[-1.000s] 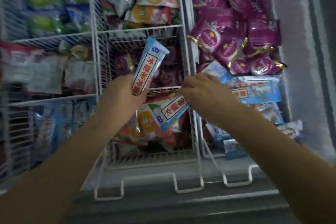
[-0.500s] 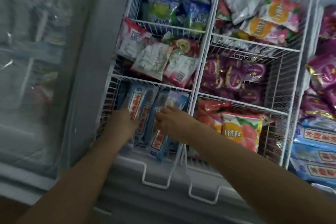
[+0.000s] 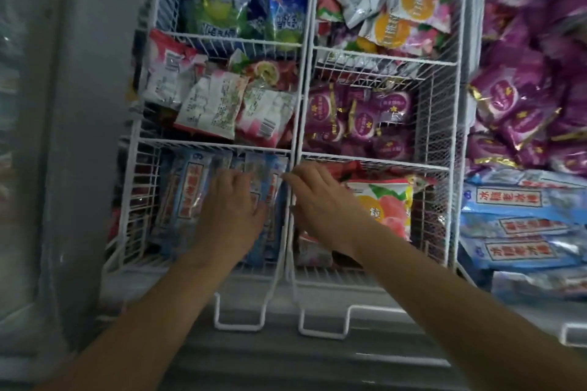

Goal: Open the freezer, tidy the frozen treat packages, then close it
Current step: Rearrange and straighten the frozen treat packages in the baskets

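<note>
Just left of the white wire divider, at the near end of the open freezer, the blue ice-pop packages lay packed side by side with their long ends pointing away from the person. The left hand lay flat on top of the ones closest to the divider, fingers fairly straight and slightly spread, pressing down and holding nothing. The right hand sat just right of the divider with its fingertips reaching the wire itself. Whether they pinched a wrapper corner or only touched the wire could not be told, as that spot was blurred. Further right of the divider, beside that hand, lay the peach packages, and beyond the divider's far end, to its right, sat purple round-printed packs.

The blue packages looked light, each probably a stiff frozen bar inside a thin, crinkly wrapper that was likely slick with frost. They would slide readily against one another and could be squared up with a flat palm. To lift one, the better hold seemed across the middle of the bar, thumb against fingers on the two broad faces; the sealed end flaps would be flimsy and could slip or tear.
</note>
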A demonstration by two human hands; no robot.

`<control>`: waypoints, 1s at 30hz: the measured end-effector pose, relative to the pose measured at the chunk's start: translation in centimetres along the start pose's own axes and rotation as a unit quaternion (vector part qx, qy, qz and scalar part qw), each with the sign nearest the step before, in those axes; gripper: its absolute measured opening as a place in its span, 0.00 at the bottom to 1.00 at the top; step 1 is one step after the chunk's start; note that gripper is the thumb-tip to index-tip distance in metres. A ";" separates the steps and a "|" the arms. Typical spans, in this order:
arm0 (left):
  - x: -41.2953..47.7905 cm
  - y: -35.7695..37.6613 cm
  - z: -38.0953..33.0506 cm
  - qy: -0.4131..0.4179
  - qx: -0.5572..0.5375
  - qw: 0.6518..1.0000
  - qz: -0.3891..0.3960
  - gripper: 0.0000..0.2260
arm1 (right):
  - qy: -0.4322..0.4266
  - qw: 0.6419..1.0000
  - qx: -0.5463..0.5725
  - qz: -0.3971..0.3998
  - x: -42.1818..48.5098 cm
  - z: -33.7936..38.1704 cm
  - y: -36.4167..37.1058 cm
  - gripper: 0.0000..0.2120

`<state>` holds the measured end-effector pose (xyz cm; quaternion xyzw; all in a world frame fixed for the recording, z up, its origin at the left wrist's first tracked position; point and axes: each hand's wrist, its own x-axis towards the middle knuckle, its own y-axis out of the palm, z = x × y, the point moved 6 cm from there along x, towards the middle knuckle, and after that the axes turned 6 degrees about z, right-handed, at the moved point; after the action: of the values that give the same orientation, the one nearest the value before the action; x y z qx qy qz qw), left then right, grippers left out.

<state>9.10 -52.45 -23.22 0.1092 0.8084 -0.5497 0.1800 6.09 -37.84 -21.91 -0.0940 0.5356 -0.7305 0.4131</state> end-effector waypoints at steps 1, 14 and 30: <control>0.1 0.5 -2.4 0.042 0.002 0.999 0.002 0.18 | 0.026 0.999 0.019 -0.006 -1.9 -1.5 -0.6 0.24; 2.0 7.9 -31.8 0.350 -0.033 0.935 0.046 0.10 | 0.316 0.946 0.036 0.060 -23.2 -21.3 -2.5 0.23; 8.0 18.4 -42.7 0.321 0.185 0.912 0.175 0.18 | 0.221 0.959 0.013 0.179 -28.9 -27.5 -0.6 0.28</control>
<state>1.38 -6.19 -28.06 0.4507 0.6741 -0.5849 -0.0191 8.40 2.00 -23.84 0.1726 0.6123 -0.6536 0.4099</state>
